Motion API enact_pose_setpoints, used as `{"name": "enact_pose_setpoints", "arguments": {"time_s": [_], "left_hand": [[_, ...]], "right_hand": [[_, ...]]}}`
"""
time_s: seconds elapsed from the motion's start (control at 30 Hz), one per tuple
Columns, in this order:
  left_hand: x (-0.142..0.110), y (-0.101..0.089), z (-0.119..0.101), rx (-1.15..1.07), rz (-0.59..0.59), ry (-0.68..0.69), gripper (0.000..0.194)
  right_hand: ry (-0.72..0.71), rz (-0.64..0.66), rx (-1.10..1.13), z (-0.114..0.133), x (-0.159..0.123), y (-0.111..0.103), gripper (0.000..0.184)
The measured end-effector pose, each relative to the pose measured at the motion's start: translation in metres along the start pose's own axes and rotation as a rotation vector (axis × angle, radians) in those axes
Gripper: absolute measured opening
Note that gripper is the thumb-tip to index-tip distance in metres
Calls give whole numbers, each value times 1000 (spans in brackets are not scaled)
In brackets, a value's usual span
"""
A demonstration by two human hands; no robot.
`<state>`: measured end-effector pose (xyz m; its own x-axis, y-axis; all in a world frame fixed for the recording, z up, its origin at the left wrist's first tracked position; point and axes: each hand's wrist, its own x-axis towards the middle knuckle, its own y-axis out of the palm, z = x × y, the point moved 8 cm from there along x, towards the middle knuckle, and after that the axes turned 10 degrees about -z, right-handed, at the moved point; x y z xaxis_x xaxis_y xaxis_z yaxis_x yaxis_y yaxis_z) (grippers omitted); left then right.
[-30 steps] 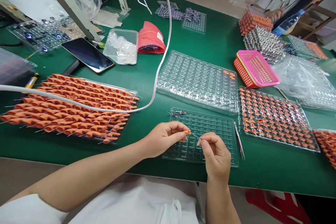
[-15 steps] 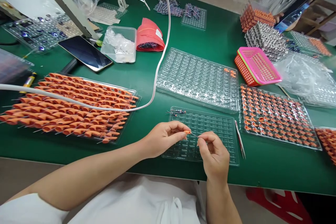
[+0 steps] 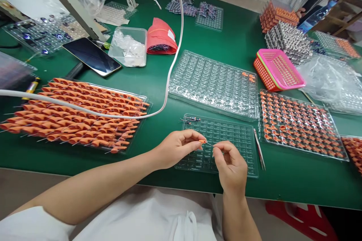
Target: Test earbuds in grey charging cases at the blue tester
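Observation:
Between the thumb and fingers of my left hand is a small orange plastic part, its tip showing toward the right. My right hand pinches the end of a thin wire that reaches to the orange part. Both hands are above a clear blister tray, which has a few small dark wired pieces at its upper left corner. Tweezers lie along that tray's right edge. Where the wire enters the orange part is too small to make out.
Stacked orange parts fill a tray at left, crossed by a white cable. Behind my hands is a larger clear tray; right of it are pink baskets and a tray of orange pieces. A phone lies at left.
My hands keep almost the same pose, with the orange part turned slightly so more of its opening shows. The view has shifted a little. The person at the far right has moved.

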<state>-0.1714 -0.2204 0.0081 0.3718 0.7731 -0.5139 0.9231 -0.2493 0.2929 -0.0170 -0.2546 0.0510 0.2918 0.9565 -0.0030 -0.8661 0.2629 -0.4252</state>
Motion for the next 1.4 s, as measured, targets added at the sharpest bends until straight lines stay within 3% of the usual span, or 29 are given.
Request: {"name": "enact_pose_setpoints", "arguments": {"time_s": [0.97, 1.07, 1.27, 1.4], "left_hand": [[1, -4, -3, 86, -37, 26, 21], [1, -6, -7, 148, -56, 97, 19], [-3, -5, -26, 403, -61, 365, 17], [-4, -1, -29, 443, -39, 408, 17]], "right_hand": [[-47, -19, -47, 3, 1, -1, 9], [-62, -13, -49, 5, 1, -1, 8], [-101, 4, -60, 9, 2, 0, 8], [-161, 15, -83, 15, 2, 4, 8]]}}
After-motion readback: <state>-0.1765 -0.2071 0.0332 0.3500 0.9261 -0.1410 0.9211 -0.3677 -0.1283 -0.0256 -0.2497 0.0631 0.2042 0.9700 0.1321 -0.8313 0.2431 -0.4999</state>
